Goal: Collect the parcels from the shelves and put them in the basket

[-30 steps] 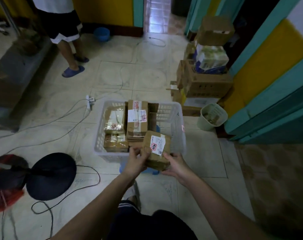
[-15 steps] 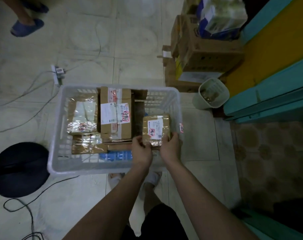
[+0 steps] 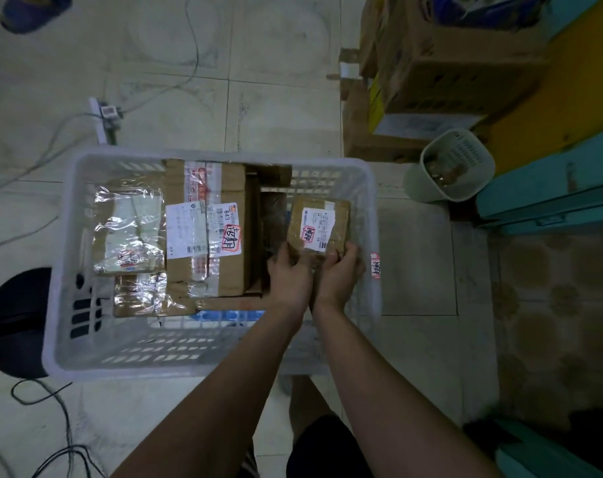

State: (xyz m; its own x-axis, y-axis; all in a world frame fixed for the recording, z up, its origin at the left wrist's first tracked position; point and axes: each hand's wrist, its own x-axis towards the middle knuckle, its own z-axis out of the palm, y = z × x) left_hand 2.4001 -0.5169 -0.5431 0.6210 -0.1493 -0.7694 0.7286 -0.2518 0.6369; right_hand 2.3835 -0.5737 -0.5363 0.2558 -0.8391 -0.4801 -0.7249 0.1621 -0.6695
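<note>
While both hands cover its near edge, the small cardboard parcel (image 3: 318,226) shows a white label with a red stamp. The left hand (image 3: 290,278) and right hand (image 3: 339,274) grip it with curled fingers, inside the white plastic basket (image 3: 370,188), at its right side. A taped larger box (image 3: 206,229) lies beside; a small bin (image 3: 449,167) stands near on the floor.
</note>
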